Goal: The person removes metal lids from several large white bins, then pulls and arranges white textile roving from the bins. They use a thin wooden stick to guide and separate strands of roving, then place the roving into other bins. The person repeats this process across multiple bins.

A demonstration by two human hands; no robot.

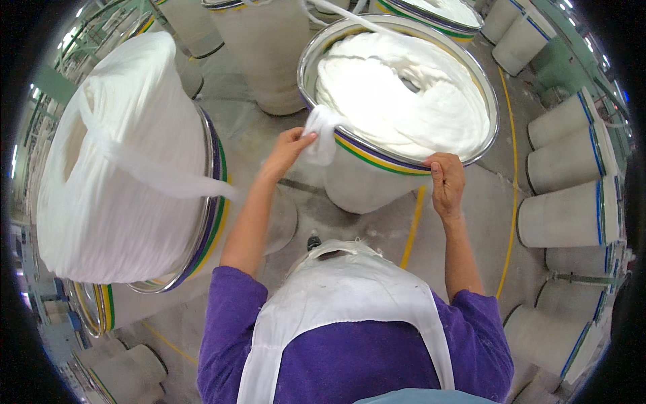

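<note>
In front of me stands a tall pale can with a shiny metal rim and green, yellow and purple bands. Thick coils of white fibre sliver fill it. A loose bunch of sliver hangs over the near left of the rim, pinched at its outer edge by the fingers of my left hand. My right hand is closed on the near right part of the rim, thumb outside. Left of me, a second can holds a high white stack of sliver rising well above its rim, with one loose strand trailing across it.
More pale cans stand behind the front one, including a tall can close by. Along the right side runs a row of blue-banded cans. Yellow lines mark the grey floor. Another strand of sliver stretches above the far rim.
</note>
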